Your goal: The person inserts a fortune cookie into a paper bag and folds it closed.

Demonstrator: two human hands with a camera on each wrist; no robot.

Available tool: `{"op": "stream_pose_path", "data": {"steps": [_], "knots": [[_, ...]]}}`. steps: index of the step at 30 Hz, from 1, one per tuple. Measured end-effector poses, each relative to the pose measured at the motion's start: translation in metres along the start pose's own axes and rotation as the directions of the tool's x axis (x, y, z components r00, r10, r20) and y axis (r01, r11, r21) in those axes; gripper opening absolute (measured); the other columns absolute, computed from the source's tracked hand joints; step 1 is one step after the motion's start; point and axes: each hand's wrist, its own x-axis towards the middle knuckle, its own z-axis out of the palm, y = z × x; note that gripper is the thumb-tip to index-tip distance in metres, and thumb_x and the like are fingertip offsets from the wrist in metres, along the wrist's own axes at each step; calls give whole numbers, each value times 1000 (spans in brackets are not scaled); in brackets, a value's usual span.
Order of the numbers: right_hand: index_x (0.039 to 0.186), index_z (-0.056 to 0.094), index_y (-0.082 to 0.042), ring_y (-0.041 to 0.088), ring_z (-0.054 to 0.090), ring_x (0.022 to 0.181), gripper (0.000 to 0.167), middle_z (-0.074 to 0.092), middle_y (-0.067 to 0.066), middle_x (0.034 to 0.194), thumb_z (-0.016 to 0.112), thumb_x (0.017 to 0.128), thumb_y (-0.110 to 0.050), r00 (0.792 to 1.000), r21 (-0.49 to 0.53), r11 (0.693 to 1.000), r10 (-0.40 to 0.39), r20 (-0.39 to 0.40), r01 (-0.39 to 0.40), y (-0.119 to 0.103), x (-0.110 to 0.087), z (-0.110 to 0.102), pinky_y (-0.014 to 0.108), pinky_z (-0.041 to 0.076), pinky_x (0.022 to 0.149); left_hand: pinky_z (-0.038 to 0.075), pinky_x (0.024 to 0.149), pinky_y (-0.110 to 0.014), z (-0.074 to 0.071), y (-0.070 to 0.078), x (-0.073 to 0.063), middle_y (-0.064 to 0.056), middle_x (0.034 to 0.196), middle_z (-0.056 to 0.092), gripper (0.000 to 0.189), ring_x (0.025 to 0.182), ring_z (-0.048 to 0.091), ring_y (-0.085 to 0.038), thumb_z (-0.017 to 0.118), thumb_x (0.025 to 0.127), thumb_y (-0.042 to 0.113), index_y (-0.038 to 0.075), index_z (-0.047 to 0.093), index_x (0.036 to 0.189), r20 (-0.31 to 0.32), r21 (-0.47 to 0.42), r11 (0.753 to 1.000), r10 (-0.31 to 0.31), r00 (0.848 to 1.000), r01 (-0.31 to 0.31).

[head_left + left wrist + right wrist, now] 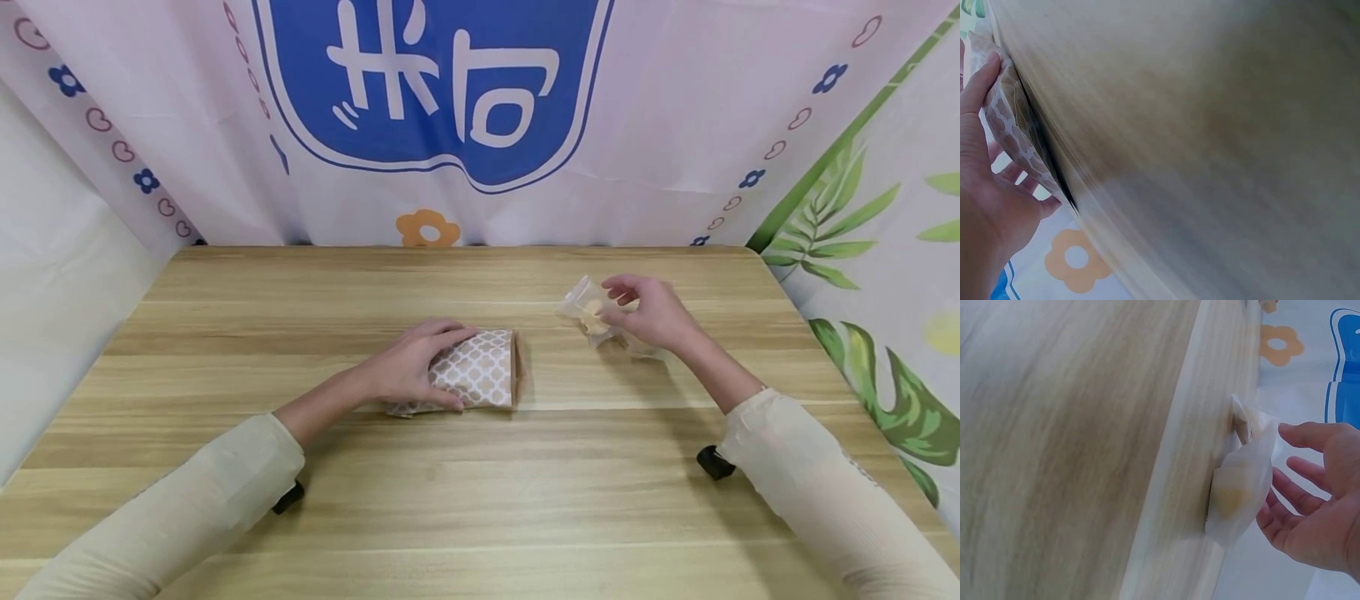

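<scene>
A tan paper bag [483, 371] with a white lattice pattern lies on its side near the middle of the table, its open mouth toward the right. My left hand [405, 362] grips it from the left, thumb on the near side and fingers over the far side. In the left wrist view the thumb presses the patterned bag [1016, 128]. Farther right lies a clear zip bag [583, 307] with pale yellow pieces inside. Over it is my right hand [648, 312], fingers loosely bent. The right wrist view shows its fingertips right at the zip bag's [1241, 487] side, not curled round it.
The wood-grain table [450, 500] ends at a back edge against a printed cloth [637, 192] with a blue emblem. A leaf-patterned cloth [900, 275] hangs along the right side. Small black pieces [715, 462] show under both sleeves.
</scene>
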Motion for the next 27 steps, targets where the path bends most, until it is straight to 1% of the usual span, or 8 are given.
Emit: {"op": "stream_pose_path", "data": {"steps": [3, 5, 10, 14, 18, 21, 23, 27], "knots": [[141, 56, 7, 44, 61, 118, 51, 63, 30, 129, 73, 94, -8, 999, -5, 1000, 15, 37, -15, -1, 1, 1, 55, 51, 100, 35, 116, -61, 0, 0, 0, -19, 154, 48, 104, 143, 42, -40, 92, 74, 47, 3, 45, 155, -1, -1, 1000, 3, 1000, -3], [142, 55, 7, 43, 62, 116, 53, 63, 30, 129, 73, 94, -8, 999, -8, 1000, 18, 48, -18, -1, 2, 2, 55, 52, 99, 35, 116, -61, 0, 0, 0, -20, 154, 48, 104, 143, 42, -40, 92, 74, 48, 3, 45, 155, -1, 1, 1000, 4, 1000, -4], [142, 55, 6, 38, 68, 107, 56, 66, 27, 123, 76, 92, -6, 999, -19, 1000, 5, 44, -4, -3, 4, 3, 49, 55, 92, 36, 115, -62, -1, 0, 0, -20, 154, 48, 103, 143, 43, -40, 92, 74, 48, 3, 46, 155, -2, 4, 1000, 9, 1000, -9], [146, 51, 4, 35, 71, 101, 63, 66, 27, 123, 79, 90, -5, 999, -25, 1000, -10, 52, 12, -6, 5, 3, 43, 57, 85, 36, 115, -62, -1, 0, 0, -21, 154, 47, 103, 143, 42, -41, 92, 74, 47, 2, 47, 154, -2, 0, 1000, 6, 1000, -6], [151, 46, 1, 33, 70, 96, 73, 66, 29, 122, 81, 88, -3, 998, -23, 999, -45, 51, 46, -7, 6, 4, 38, 57, 80, 36, 115, -62, -1, 0, 0, -20, 154, 47, 103, 143, 42, -40, 92, 74, 47, 3, 46, 154, 0, -1, 1000, 2, 1000, -2], [154, 42, -1, 31, 69, 92, 76, 67, 28, 118, 80, 87, 0, 995, -12, 996, -82, 60, 83, -7, 6, 4, 33, 56, 76, 36, 116, -62, -1, 1, 0, -20, 155, 47, 103, 143, 42, -40, 92, 73, 47, 3, 46, 154, 3, -4, 1000, -2, 1000, 2], [155, 41, -2, 29, 69, 90, 77, 67, 27, 116, 78, 88, 0, 992, -3, 995, -99, 77, 100, -8, 5, 4, 30, 56, 73, 35, 116, -62, -2, 1, 0, -20, 155, 47, 103, 143, 42, -40, 93, 74, 47, 3, 46, 154, 3, -7, 1000, -2, 1000, 2], [157, 39, -4, 26, 69, 87, 77, 66, 25, 115, 76, 90, 1, 986, 14, 993, -119, 119, 118, -10, 5, 5, 28, 55, 70, 36, 115, -61, -2, 2, 0, -20, 154, 47, 104, 143, 42, -40, 92, 74, 47, 2, 46, 155, 1, 0, 1000, 8, 1000, -8]]}}
